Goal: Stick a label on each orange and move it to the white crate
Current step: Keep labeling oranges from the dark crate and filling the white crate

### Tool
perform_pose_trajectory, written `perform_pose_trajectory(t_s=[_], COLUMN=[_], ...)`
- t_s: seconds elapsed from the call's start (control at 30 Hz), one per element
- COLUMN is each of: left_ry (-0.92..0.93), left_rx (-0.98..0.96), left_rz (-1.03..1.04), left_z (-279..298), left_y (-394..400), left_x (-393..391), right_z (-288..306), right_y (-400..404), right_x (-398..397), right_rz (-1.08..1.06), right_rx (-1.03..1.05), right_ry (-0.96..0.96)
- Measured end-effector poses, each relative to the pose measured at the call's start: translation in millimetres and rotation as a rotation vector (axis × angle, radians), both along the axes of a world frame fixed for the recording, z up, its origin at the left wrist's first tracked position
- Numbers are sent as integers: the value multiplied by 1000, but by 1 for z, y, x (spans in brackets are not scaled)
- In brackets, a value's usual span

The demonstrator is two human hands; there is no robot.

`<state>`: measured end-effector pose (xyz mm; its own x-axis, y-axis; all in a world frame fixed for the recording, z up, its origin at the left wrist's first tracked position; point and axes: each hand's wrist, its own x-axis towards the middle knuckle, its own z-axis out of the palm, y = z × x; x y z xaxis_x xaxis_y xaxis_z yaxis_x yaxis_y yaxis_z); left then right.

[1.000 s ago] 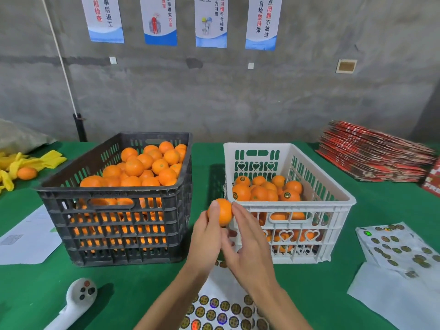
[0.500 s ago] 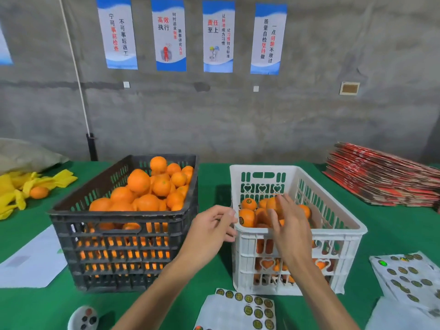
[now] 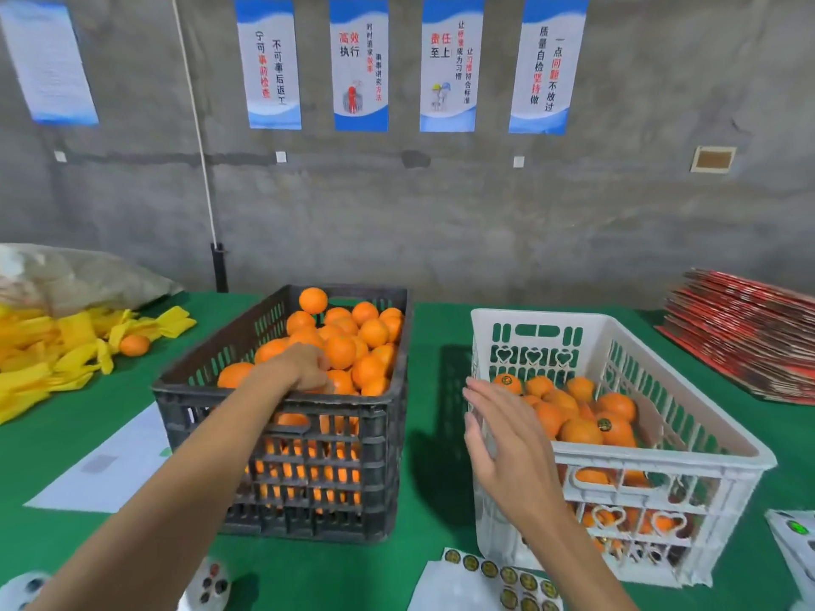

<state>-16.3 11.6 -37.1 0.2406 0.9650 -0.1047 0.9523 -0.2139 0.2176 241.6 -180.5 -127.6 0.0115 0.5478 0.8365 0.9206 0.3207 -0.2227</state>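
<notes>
The left hand (image 3: 304, 366) is reached into the black crate (image 3: 282, 390) on the left, fingers curled down onto the piled oranges (image 3: 353, 341); whether one is gripped cannot be told. The right hand (image 3: 502, 438) is held open and empty at the near left corner of the white crate (image 3: 661, 474), where labelled oranges (image 3: 586, 416) lie.

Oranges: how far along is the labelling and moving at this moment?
Done: a batch of oranges lies in the white crate, and at least two show dark round labels, such as this labelled orange. In hand: the left hand reaches into the black crate onto the pile, while the right hand hangs open and empty by the white crate. Left: the black crate remains heaped, and the label sheet holds more.
</notes>
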Motion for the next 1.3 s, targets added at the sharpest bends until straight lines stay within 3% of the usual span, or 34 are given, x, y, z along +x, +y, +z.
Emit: perform_pose_trajectory(t_s=[0.2,0.37,0.5,0.77,0.9,1.0,1.17,1.3], left_ry=[373,262,282,-3,-246,-484,-818,-865], left_rx=[-31,-24,38,148,384,499,566,594], left_rz=[39,148,159,238,218,86,-114,-320], left_z=[4,10,6,3,-1,-5,-36,-98], left_y=[7,2,-2,-19,-41,-71,-138,-188], left_x=[22,28,29,12,20,35,61,74], right_z=[-6,-14,-21,-59,-93,-120,-147,-158], right_y=[0,-9,-20,-55,-73,-80,-95,-100], right_x=[-3,-2,6,12,20,36,51,54], right_rz=[28,56,42,69,35,-47,-56,-25], right_rx=[-45,-36,-22,101,-282,-546,-756,-788], right_ry=[19,45,59,-64,97,79,113,202])
